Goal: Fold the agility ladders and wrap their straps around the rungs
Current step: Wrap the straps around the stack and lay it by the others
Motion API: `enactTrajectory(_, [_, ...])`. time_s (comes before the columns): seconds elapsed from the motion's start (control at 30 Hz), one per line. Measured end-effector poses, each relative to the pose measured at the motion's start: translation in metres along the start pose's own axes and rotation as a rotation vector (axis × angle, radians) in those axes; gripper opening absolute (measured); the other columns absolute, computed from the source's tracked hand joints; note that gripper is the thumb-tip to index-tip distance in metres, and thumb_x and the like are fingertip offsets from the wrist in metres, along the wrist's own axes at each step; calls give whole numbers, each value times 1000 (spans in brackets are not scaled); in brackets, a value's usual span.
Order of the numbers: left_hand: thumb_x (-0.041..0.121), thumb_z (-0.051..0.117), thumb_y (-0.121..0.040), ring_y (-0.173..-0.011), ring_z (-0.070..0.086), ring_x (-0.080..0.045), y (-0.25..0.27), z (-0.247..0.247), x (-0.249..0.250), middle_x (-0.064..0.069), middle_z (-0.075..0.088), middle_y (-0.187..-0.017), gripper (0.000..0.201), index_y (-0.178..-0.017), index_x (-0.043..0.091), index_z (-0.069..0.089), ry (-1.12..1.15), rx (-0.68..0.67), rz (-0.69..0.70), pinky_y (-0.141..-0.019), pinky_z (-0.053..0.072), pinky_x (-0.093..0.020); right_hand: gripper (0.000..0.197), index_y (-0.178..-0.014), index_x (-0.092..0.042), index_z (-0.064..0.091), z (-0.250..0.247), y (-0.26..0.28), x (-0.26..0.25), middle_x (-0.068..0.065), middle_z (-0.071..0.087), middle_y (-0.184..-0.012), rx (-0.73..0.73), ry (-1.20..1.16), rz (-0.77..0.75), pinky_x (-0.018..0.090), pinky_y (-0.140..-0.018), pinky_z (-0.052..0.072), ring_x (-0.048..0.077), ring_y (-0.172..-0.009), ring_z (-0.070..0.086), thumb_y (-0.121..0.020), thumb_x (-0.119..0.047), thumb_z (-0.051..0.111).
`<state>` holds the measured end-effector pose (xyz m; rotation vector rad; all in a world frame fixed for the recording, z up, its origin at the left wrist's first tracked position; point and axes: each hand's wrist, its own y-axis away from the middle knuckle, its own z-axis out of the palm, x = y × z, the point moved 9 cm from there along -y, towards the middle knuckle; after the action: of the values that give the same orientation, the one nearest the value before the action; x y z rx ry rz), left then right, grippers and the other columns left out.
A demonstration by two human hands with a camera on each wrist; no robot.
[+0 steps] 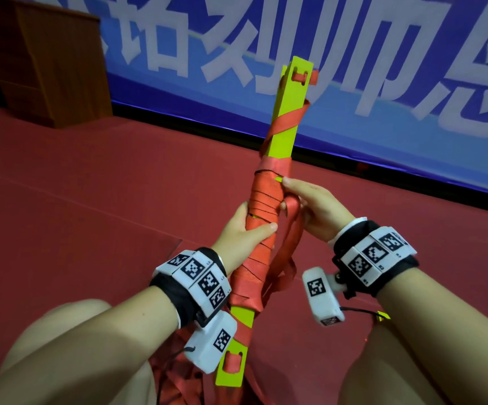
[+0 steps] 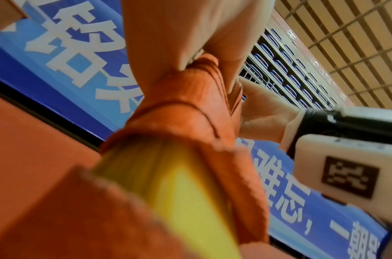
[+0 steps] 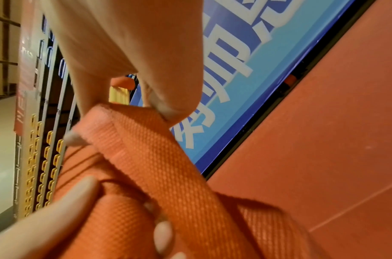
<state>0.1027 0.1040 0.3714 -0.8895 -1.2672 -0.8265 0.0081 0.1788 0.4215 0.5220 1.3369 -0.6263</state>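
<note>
Left hand [image 1: 241,229] grip clamped round bundled yellow-green rungs [image 1: 289,124], tilted upright. Right hand [image 1: 314,209] grip pinches red strap [image 1: 291,226] beside the wraps.

Lime-yellow rungs [image 1: 288,124] wear red woven strap [image 1: 261,217]; maroon floor [image 1: 90,185] lower left; blue banner [image 1: 353,68], white characters, upper right.

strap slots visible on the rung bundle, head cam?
2: one slot at the top end of the rung bundle, one slot at the bottom end. Others may be hidden under the strap.
</note>
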Motion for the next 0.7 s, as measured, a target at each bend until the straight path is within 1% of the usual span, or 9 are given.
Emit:
enactTrajectory(0.07, [13,67,-89,-81,64,-24,-2,-5,-1,-8,65,-92,37,-121,26,52,-61,47,18,-81,54,-44,12,-98,-3,64,1,0,8,5,64,-66,-39,-15,78,15,-49,50,6,-50,60,-92,-10,56])
enactTrajectory(0.1, [13,66,-89,-82,64,-23,-3,-6,-1,-8,65,-95,41,-126,24,50,-88,67,24,-81,53,-42,11,-96,-2,64,0,-1,12,6,63,-65,-36,11,112,15,-48,50,6,-48,59,-92,-8,57])
enactTrajectory(0.13, [13,65,-90,-83,63,-22,-3,-7,-1,-9,64,-97,44,-129,23,48,-107,82,33,-80,53,-39,10,-92,-1,65,-3,-1,16,6,63,-63,-16,52,149,14,-47,48,6,-46,57,-91,-8,58])
enactTrajectory(0.2, [14,64,-90,-83,63,-21,-3,-7,-1,-6,64,-97,44,-129,26,46,-139,99,46,-78,53,-37,9,-87,-1,66,-13,-2,20,7,65,-63,57,146,185,14,-42,44,6,-41,52,-90,-7,61])
enactTrajectory(0.3, [16,64,-90,-81,61,-17,-5,-7,0,0,63,-95,46,-130,28,45,-186,116,52,-76,52,-32,4,-89,-3,66,-31,-6,11,3,70,-66,184,282,92,14,-37,38,4,-38,49,-89,-4,62])
enactTrajectory(0.4, [18,65,-89,-84,63,-18,-10,-4,-3,2,63,-98,56,-138,29,40,-259,147,53,-79,52,-32,7,-81,-7,65,-42,-7,2,5,66,-62,297,328,12,14,-36,35,3,-36,47,-87,-5,64])
enactTrajectory(0.53, [21,64,-89,-86,64,-23,-17,4,-6,-1,63,-103,67,-146,31,30,-402,156,61,-80,54,-36,14,-75,-8,64,-50,-9,0,9,64,-68,373,293,-15,14,-36,34,2,-36,46,-87,-4,64])
enactTrajectory(0.63, [25,61,-92,-89,64,-31,-19,14,-6,-8,64,-107,71,-150,31,21,-536,141,60,-80,53,-43,17,-73,-7,63,-55,-9,-1,4,62,-58,411,273,-52,14,-37,34,4,-35,47,-89,-3,60])
enactTrajectory(0.7, [29,58,-94,-95,62,-36,-20,19,-9,-12,62,-113,73,-152,28,14,-632,146,61,-82,51,-43,16,-76,-6,61,-54,-7,-3,5,58,-55,420,275,-89,16,-39,36,8,-37,49,-91,-7,55])
